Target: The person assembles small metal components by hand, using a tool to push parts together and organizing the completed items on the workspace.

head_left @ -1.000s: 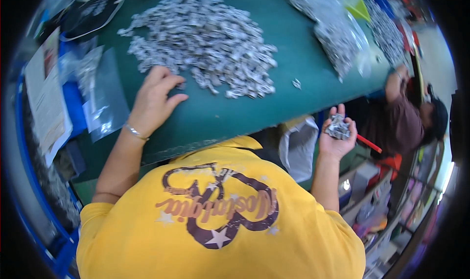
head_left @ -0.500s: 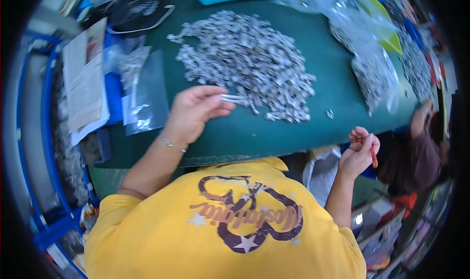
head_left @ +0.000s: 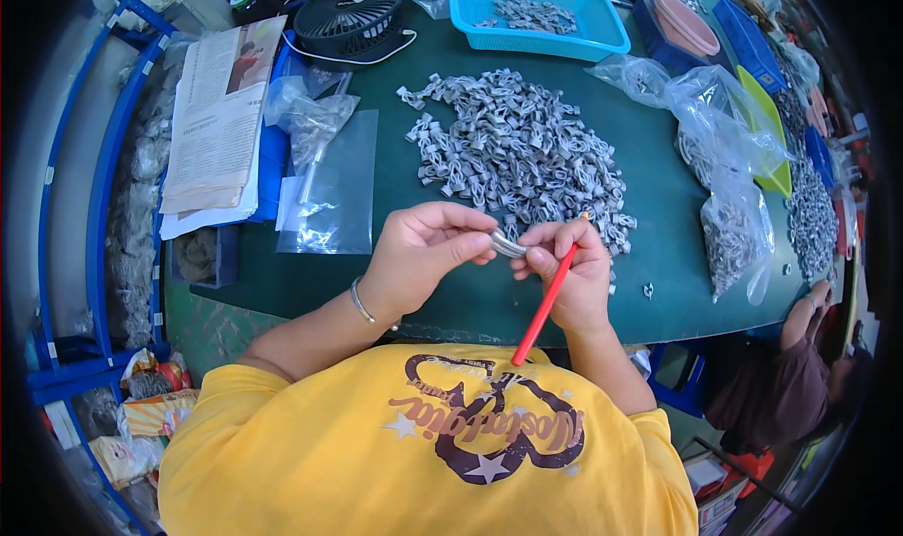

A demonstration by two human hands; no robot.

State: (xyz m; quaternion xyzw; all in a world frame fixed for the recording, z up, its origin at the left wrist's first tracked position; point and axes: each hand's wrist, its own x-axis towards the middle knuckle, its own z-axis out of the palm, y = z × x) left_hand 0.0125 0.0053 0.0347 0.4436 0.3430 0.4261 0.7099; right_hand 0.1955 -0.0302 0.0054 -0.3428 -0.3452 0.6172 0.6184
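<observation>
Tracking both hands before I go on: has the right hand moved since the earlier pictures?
Yes, leftward: the right hand was to the right of the loose grey piece between the pile and the plastic bag; now it is left of it.

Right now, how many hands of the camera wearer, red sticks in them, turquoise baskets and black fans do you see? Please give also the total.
Left hand and right hand: 2
Red stick: 1
Turquoise basket: 1
Black fan: 1
Total: 5, leaving out the grey pieces between the hands, too overlapped to count.
</observation>
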